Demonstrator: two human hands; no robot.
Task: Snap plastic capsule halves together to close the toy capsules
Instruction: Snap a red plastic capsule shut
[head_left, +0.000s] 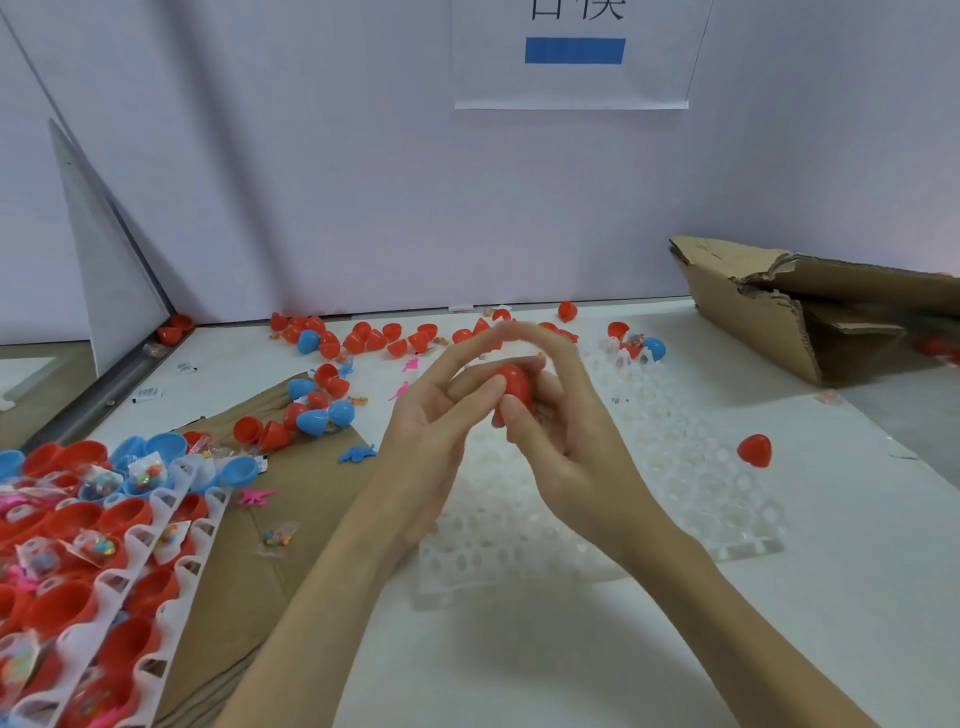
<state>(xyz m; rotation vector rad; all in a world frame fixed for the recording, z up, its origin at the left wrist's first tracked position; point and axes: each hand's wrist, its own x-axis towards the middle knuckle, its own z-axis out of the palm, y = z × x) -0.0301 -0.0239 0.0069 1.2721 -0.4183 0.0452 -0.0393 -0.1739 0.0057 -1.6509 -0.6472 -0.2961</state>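
Both hands meet at the centre of the frame around one red capsule. On the left hand, the thumb presses the capsule's left side while the index finger arches over the top and the other fingers curl behind. On the right hand, the thumb lies across the capsule's lower front and the fingers wrap round its far side, so each hand grips it. Blur on the raised fingertips hides their exact contact.

No seam shows between the fingers, so I cannot tell whether the halves are already locked. By my reading, the step in hand is the squeeze that closes this capsule, or the check just after it. The next move calls for the two rims to sit square, then a firm push along the capsule's long axis until they click; a skewed rim would likely pop back open.

A white tray of empty sockets lies under and to the right of the hands, a likely place for the closed capsule. One red piece sits at right on the table. Loose red and blue halves are scattered along the wall at upper centre and on the brown cardboard at left. Filled trays of red shells with small toy bags take the lower left, so much of the task looks still ahead.
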